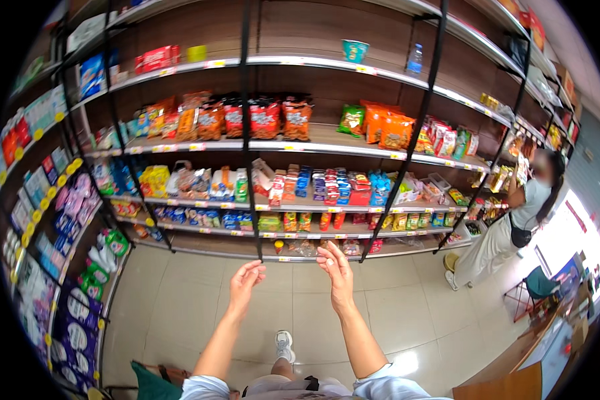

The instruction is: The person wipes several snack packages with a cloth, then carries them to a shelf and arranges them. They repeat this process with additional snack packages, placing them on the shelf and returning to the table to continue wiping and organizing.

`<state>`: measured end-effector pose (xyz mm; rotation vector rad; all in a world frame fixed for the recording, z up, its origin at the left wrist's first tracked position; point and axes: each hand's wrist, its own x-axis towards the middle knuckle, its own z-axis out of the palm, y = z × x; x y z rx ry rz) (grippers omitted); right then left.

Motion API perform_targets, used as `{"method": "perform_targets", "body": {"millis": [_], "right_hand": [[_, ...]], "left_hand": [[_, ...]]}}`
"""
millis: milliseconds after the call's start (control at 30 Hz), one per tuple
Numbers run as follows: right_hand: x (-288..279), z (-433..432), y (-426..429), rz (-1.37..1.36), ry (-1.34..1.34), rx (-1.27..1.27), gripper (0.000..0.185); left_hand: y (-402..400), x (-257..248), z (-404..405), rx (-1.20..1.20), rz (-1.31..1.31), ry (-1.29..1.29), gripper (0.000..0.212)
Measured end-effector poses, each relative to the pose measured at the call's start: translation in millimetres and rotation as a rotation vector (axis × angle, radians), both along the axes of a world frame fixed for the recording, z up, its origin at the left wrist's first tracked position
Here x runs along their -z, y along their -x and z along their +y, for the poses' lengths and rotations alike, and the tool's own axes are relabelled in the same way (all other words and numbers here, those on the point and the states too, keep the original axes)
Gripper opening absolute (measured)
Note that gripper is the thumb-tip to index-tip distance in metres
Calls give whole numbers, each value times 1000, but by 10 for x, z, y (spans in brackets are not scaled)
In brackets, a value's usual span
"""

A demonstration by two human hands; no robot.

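Observation:
Both forearms reach forward over the tiled floor, in front of a long store shelf. My left hand (pixel 246 284) is raised with loosely curled fingers and holds nothing. To its right, my right hand (pixel 337 267) is also empty, with its fingers apart and pointing at the shelf. Neither hand touches anything. Beyond them, the bottom shelf (pixel 300 258) bears a few packets and a small yellow container. Higher up stand red snack bags (pixel 264 117), orange snack bags (pixel 396 131), a teal cup (pixel 355 51) and a plastic water bottle (pixel 415 61).
At the left, another shelf holds purple packs (pixel 77 327) and green bottles (pixel 116 242). A person (pixel 522 200) stands at the shelf on the right, holding a packet. A green chair (pixel 540 282) and a wooden counter (pixel 510 382) are at the lower right. Green fabric (pixel 152 382) lies lower left.

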<state>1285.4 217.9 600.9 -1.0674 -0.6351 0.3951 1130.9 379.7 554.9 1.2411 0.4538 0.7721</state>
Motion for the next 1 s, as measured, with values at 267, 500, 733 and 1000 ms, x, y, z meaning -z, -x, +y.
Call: {"method": "perform_targets", "body": {"millis": [267, 500, 733, 1000], "right_hand": [[-148, 734, -1861, -50, 3, 144, 48], [-264, 909, -3393, -137, 23, 301, 50], [-344, 1079, -4937, -123, 48, 378, 53], [-646, 1769, -6576, -334, 118, 276, 61]], "left_hand": [[-2213, -624, 1445, 267, -33, -313, 28], [-4164, -829, 1684, 462, 35, -277, 32], [-5914, -566, 1694, 507, -54, -327, 38], [-7355, -701, 2185, 285, 119, -237, 65]]}}
